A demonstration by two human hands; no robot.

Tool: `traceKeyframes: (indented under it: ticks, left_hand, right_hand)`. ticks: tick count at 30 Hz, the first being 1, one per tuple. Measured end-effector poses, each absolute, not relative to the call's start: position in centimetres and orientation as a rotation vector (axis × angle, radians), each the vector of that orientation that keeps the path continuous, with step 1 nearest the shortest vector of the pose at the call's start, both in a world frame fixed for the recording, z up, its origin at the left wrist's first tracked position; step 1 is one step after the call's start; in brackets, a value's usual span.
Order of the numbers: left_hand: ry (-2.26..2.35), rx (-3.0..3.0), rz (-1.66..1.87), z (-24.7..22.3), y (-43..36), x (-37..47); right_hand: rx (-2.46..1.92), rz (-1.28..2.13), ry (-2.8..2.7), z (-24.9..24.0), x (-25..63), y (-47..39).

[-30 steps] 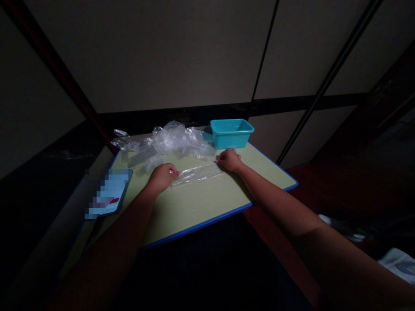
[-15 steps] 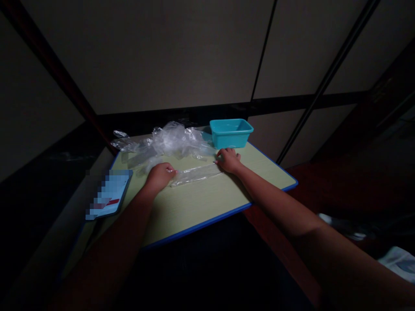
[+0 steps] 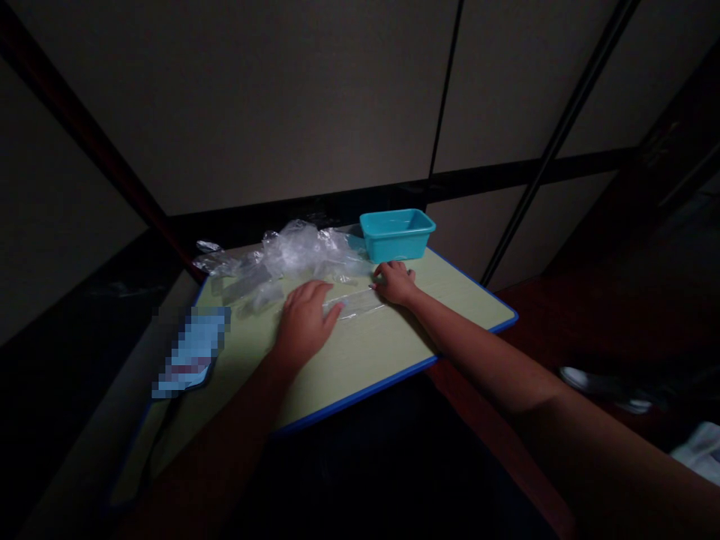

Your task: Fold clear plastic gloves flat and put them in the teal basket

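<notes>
Strip (image 3: 361,301): clear plastic, long and narrow, lying flat mid-table (image 3: 376,345), between far and near edges. Tabletop's pale yellow shows through; thin white glints along its sides, slight wrinkles. Left hand (image 3: 304,319) spread at its left end, thumb apart from fingers. Right hand (image 3: 396,283) at the other end, fingers curled; cannot tell if pinching. Heap (image 3: 298,251) of crumpled plastic along far edge; turquoise tub (image 3: 397,246) by far right corner.

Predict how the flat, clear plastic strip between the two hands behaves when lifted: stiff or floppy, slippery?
The flat, clear plastic strip is probably floppy, as it looks like thin film. Likely very light too: the pale yellow, blue-edged table shows through it. Possibly slippery, given its shiny streaks.
</notes>
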State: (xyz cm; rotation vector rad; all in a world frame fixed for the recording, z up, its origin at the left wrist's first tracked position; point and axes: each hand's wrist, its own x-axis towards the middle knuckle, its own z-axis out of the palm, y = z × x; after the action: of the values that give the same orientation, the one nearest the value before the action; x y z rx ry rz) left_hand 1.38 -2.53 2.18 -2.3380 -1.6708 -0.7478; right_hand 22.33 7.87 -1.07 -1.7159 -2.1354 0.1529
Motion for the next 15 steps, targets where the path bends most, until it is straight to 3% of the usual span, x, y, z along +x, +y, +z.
traceKeyframes:
  ticks: [6,15]
  left_hand:
    - [-1.46,-2.71,-0.378,-0.8,-2.9,5.3]
    - [-1.639,-2.624,-0.233,-1.2,-1.8,5.0]
  right_hand:
    - [-1.715,0.14,-2.131,-1.2,22.4,7.9]
    - [-1.735,0.143,-2.147,-1.1,22.4,7.9]
